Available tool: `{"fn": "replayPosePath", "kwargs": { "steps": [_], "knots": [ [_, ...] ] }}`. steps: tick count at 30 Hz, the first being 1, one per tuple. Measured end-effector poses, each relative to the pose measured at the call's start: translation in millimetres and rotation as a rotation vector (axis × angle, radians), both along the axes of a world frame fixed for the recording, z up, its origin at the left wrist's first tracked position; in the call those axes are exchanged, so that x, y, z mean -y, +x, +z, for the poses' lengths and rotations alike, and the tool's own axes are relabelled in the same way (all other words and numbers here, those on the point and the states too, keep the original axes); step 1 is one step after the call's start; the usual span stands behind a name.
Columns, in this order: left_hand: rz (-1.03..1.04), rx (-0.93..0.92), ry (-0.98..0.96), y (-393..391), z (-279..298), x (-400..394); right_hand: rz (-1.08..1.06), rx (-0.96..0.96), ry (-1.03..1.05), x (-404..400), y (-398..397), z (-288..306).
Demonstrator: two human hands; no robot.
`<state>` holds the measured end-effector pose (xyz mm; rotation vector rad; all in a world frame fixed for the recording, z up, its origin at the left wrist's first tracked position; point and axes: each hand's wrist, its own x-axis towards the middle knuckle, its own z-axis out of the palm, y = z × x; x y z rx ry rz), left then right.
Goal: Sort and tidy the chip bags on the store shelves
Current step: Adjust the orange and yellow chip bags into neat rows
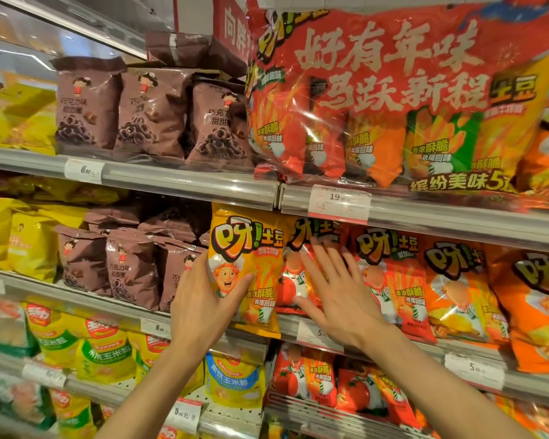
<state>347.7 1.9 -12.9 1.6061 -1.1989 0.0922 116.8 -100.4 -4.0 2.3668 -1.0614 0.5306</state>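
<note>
A yellow chip bag [251, 245] with a cartoon chef stands upright at the front of the middle shelf, and my left hand [203, 299] grips its lower left side. Beside it on the right stands a red chip bag [308, 236]. My right hand [336, 289] lies flat on that red bag with fingers spread, holding nothing. More red and orange bags [450, 280] of the same brand continue in a row to the right.
Brown chocolate-ring bags [130, 267] fill the middle shelf left of my left hand and the shelf above [152, 115]. A big red multipack [393, 99] hangs over the upper shelf edge. Yellow and blue bags [232, 378] sit below. Price tags line the shelf rails [339, 202].
</note>
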Motion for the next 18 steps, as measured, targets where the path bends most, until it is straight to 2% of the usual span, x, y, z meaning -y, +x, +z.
{"fn": "replayPosePath", "kwargs": {
  "steps": [4, 10, 18],
  "knots": [
    [-0.018, -0.010, -0.006, 2, 1, -1, -0.013, -0.049, 0.004, 3, 4, -4],
    [-0.017, -0.018, 0.006, 2, 1, -1, -0.103, -0.008, 0.050, 9, 9, -5],
    [-0.030, -0.028, 0.009, 3, 0, -3, -0.079, -0.018, 0.086, 8, 11, -5]
  ]
}}
